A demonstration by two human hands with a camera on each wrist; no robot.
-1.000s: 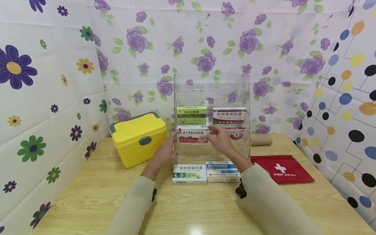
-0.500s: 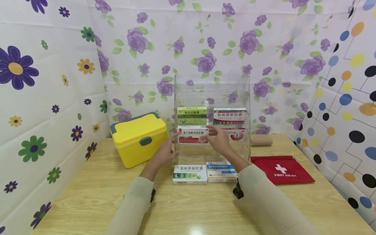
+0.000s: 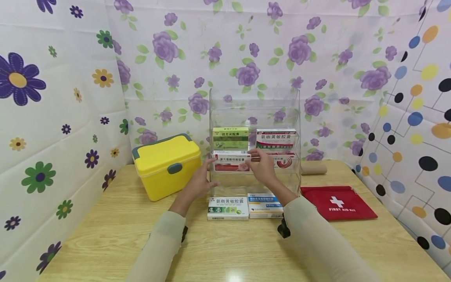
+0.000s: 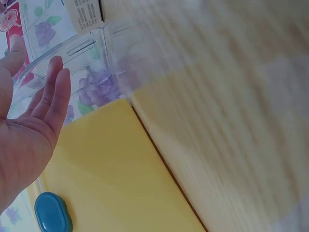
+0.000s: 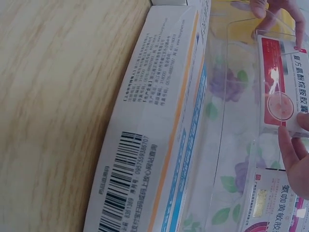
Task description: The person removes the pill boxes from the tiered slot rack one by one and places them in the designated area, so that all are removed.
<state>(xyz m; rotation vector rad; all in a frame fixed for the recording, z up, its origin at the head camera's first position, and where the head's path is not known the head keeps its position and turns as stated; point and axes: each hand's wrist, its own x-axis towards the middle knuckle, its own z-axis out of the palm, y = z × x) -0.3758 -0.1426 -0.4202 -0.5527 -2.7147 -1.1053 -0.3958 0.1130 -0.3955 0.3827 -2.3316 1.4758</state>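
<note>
Red and white, a medicine box (image 3: 230, 166) stood at the left end of a middle tier of the clear plastic rack (image 3: 253, 181), on the desk (image 3: 229, 250). Whether it bore its full weight on the shelf could not be told. A person's right grip (image 3: 262, 167) pinched the box at its 3 o'clock end. The left grip (image 3: 196, 184) was open, its fingers extended, with one digit touching the 9 o'clock end and the others spread lower, by the rack's side. Both sleeves (image 3: 160, 243) were pale.

Taking the box as centre in the head view, a green carton (image 3: 230, 138) stood at 12 o'clock, one tier up. A white carton with red and green bands (image 3: 275, 138) was noted at 2 o'clock. At 3 o'clock, a red-ringed carton (image 3: 284, 161) shared the tier, partly covered by the right grip. Two cartons lay side by side at the rack's foot: a white-and-green packet (image 3: 227, 207) at 6 o'clock and a blue-and-white packet (image 3: 265, 204) near 5.

Beyond the rack, a yellow chest (image 3: 169, 174) with a dark latch sat at 9 o'clock, a brown roll (image 3: 313, 169) at 3, and a red first aid pouch (image 3: 354, 197) at 4.
</note>
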